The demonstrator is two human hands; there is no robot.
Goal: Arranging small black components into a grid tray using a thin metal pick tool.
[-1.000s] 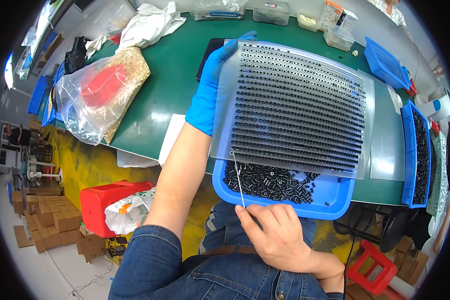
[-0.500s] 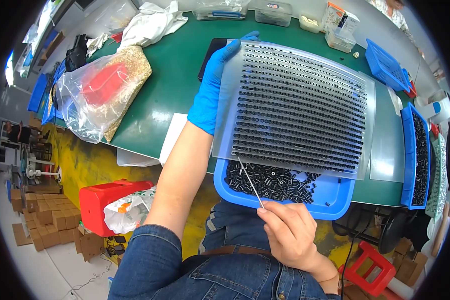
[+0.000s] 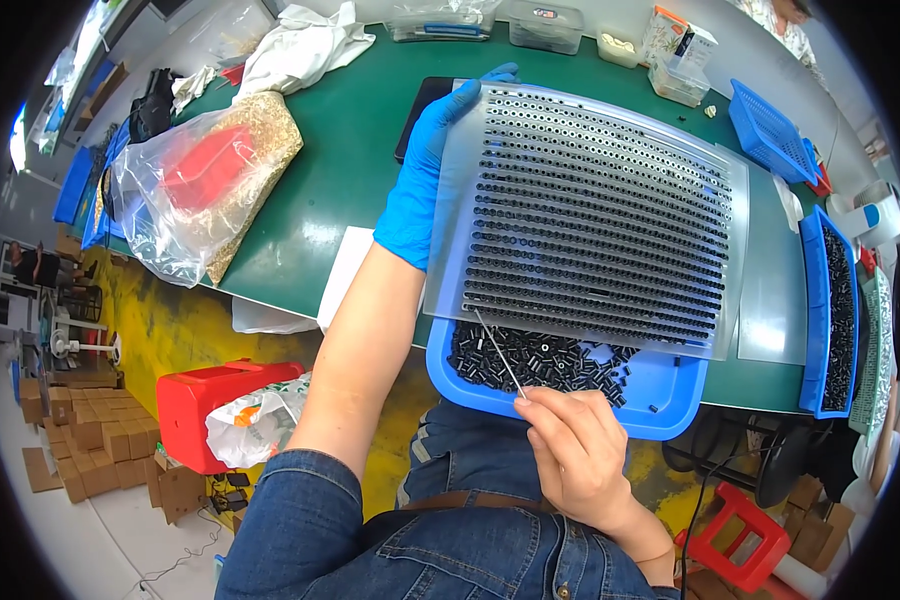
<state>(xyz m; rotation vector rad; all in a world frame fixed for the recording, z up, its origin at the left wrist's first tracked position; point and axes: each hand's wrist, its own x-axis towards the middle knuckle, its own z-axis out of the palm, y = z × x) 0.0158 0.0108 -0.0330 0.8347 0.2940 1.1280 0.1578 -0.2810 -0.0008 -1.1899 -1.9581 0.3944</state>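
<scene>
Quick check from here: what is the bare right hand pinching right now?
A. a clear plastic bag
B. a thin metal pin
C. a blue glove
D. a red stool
B: the right hand pinches a thin metal pin that slants up over the blue tray of small black parts, while the gloved left hand grips the perforated plate.

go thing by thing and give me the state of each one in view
clear perforated plate: tilted, rows mostly filled with black pieces
blue plastic tray: partly filled with small black cylinders
thin metal needle: pinched, tip at the plate's lower edge
left hand: blue-gloved, gripping the plate's edge
right hand: bare, holding the needle
</scene>
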